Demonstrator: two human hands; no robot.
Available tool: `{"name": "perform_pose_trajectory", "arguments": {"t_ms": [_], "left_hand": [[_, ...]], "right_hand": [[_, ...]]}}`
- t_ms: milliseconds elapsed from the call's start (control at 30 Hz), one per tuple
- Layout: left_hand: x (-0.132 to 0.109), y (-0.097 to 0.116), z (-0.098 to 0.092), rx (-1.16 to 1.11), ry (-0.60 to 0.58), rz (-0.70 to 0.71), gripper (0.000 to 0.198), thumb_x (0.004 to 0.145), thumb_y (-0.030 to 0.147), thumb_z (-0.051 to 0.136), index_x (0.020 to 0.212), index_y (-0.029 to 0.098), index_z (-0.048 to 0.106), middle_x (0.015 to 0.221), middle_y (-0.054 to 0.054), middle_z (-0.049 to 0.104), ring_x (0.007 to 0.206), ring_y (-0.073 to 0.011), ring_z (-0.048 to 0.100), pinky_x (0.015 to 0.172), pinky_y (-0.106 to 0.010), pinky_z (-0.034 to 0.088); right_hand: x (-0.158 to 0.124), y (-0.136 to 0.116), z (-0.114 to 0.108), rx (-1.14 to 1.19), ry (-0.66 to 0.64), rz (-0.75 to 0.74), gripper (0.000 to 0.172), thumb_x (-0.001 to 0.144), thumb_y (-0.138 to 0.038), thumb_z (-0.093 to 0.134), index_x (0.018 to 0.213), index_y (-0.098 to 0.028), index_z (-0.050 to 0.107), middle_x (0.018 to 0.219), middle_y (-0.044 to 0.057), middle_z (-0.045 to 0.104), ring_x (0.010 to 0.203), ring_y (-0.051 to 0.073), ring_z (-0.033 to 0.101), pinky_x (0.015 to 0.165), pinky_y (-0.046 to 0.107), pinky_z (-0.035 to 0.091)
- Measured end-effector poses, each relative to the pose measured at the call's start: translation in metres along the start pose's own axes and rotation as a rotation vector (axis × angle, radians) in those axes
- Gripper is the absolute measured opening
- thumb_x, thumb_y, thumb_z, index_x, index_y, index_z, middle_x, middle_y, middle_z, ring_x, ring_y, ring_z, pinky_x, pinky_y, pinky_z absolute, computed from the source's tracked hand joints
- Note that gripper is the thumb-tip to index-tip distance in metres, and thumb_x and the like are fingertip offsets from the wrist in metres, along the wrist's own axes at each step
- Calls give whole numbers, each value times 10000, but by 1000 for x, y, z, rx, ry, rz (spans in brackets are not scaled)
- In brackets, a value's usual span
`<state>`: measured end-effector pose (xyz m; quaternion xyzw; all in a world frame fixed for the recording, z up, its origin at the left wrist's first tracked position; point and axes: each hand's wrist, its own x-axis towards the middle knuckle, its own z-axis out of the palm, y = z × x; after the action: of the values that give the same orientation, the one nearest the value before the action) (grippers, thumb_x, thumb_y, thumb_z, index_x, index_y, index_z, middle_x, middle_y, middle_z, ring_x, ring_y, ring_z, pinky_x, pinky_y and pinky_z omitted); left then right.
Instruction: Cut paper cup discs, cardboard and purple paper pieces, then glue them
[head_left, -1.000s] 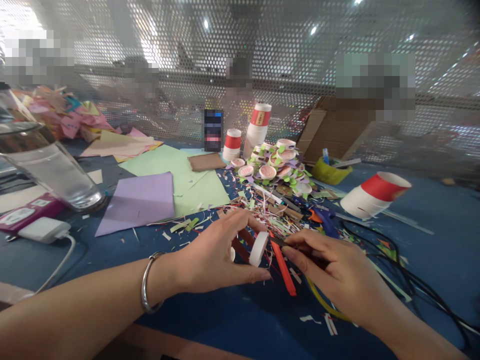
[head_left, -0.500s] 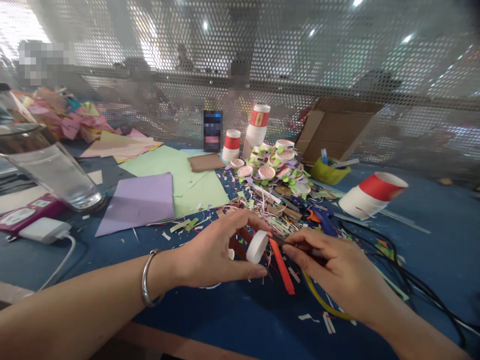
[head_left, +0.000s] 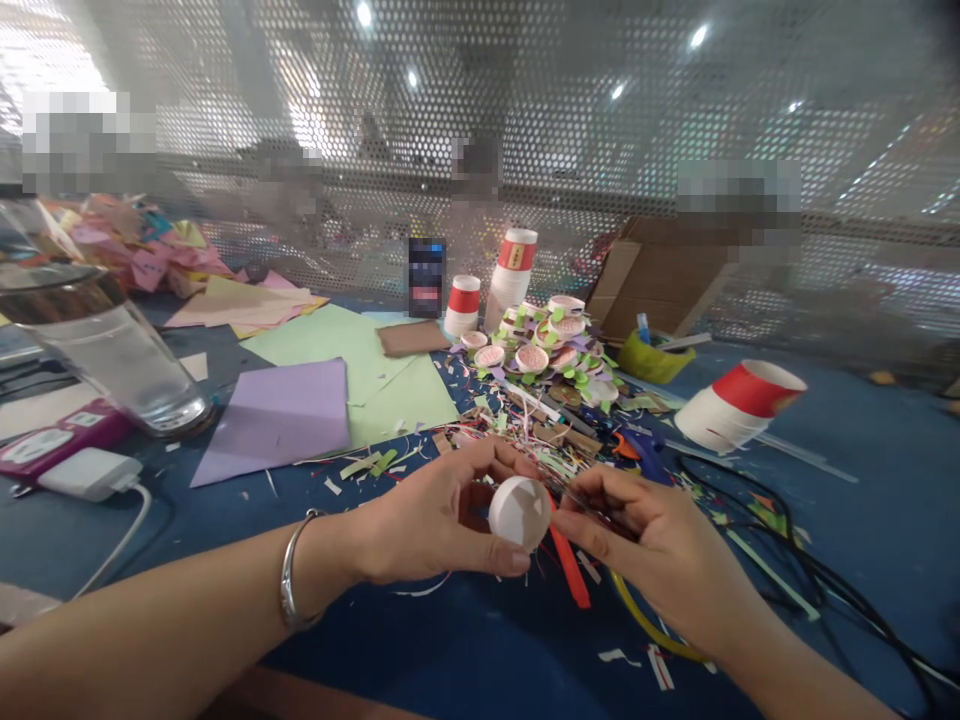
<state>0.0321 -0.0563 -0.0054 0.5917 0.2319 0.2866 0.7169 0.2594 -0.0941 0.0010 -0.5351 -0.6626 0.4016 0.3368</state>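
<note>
My left hand, with a metal bangle at the wrist, pinches a small white round paper-cup bottom between thumb and fingers, its round face turned toward me. My right hand is closed on a thin dark tool whose tip touches the disc's right edge; the tool's handle is hidden in the fingers. An orange-red strip lies on the blue table just under both hands, beside a yellow strip.
Paper scraps and a pile of decorated cup bottoms lie behind the hands. Red-and-white cups stand and lie tipped. Purple and green sheets, a glass, a charger and black cables surround them.
The white disc has turned from edge-on to face me and risen slightly. Both hands have moved closer together, the right hand's tool staying at the disc's edge.
</note>
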Motion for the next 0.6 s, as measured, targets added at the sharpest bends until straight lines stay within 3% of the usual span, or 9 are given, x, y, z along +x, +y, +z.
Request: {"name": "perform_pose_trajectory", "arguments": {"t_ms": [333,600], "left_hand": [[4,-6,3,-81,7,-54,499,683,214,901,1047,171,562,968,-23,626,850,-132,607,738,-276,516],[1,-4,4,-166,-34,-64,437,688,123,878,1013,183,592,919,2,656,823,-112,626,758,-258,552]], "right_hand": [[-3,8,4,80,-35,6,267,868,-474,715,874,-207,724,769,0,683,690,133,564,595,223,436],[-2,6,1,176,-76,26,276,878,-480,717,848,-206,701,750,-16,614,702,123,510,632,221,416]]}}
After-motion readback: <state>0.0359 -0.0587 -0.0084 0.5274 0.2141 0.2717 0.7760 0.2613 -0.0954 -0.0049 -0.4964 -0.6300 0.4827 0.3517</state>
